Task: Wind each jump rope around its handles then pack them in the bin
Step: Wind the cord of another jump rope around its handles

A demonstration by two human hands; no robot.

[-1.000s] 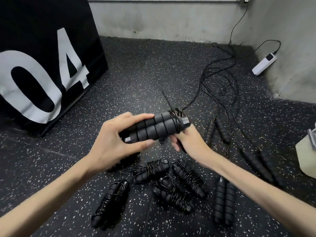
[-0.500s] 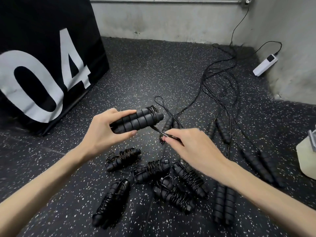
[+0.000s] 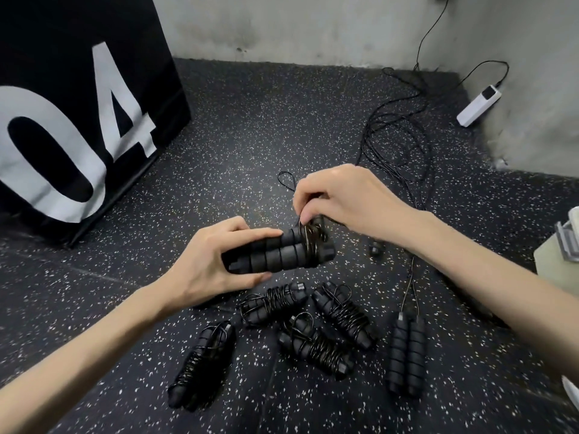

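While the right hand's fingers pinch the cord at the handles' far end, the left hand grips the pair mid-floor. Few turns on; slack tension could let coils slip off. Wound ropes lie toward the floor's near edge.

Four wound jump ropes on the floor, one unwound handle pair, one power strip.

The right hand hides where its fingers meet the cord; a pale container, perhaps the bin, is cut off at the right edge.
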